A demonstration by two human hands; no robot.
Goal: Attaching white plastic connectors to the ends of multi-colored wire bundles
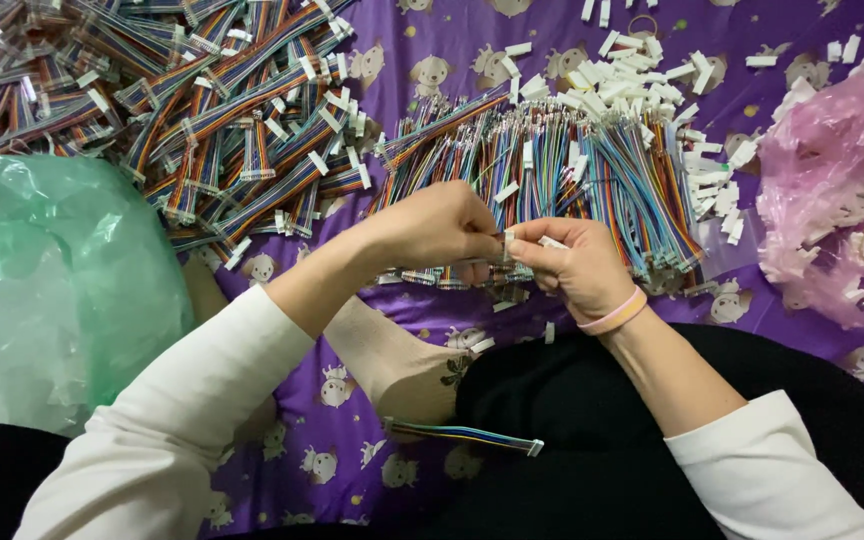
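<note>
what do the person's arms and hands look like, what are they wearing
Both arms wear long white sleeves, pushed up so the forearms are bare. The left hand is bare, with no ring or band visible. The right hand is bare too, but its wrist carries a thin pink band, like a hair tie or bracelet. No gloves or watch show.

The cloth [452, 100] is purple, printed with small cream cartoon animals. The ribbon cables [242, 120] run in rainbow stripes — red, orange, yellow, green, blue — tipped with white connectors [632, 80]. The loose wire bundle [592, 170] shows blue, green and yellow strands. One plastic bag [52, 290] is translucent green, the other bag [837, 190] pale pink. The wristband [614, 314] is pink — the sleeves [172, 430] white.
</note>
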